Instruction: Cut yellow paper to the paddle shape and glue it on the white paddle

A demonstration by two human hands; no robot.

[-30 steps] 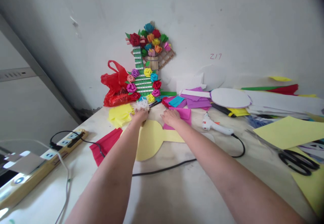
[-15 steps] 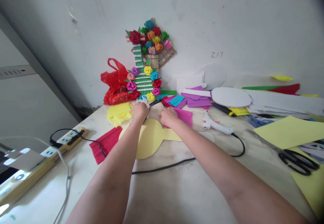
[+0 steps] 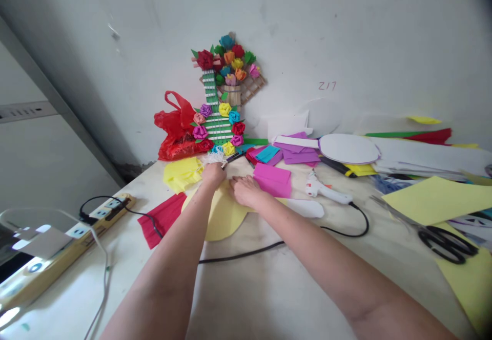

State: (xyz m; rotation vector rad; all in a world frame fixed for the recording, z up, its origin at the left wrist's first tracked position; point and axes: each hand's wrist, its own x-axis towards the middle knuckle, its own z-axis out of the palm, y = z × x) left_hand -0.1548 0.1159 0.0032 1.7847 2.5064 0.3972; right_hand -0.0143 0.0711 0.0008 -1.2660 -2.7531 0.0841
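Observation:
A pale yellow guitar-shaped paper cutout (image 3: 226, 222) lies on the table beneath both my hands. My left hand (image 3: 214, 175) is closed at the cutout's far left edge; a dark tip shows by its fingers, but I cannot make out what it is. My right hand (image 3: 246, 190) rests on the cutout's upper part, palm down, with its fingers stretched toward the left hand. Pink paper (image 3: 272, 178) lies just beyond my right hand. White card (image 3: 307, 208) shows at the cutout's narrow end.
A hot glue gun (image 3: 328, 191) lies at right, its black cord crossing the table. Further right are scissors (image 3: 448, 245) and yellow sheets (image 3: 438, 199). A paper-flower guitar (image 3: 218, 125) leans at the back beside a red bag (image 3: 177, 130). A power strip (image 3: 57, 253) lies left.
My right hand has moved left from beside the pink paper onto the yellow cutout. My left hand stays near its far edge, and the dark thing below it no longer shows there.

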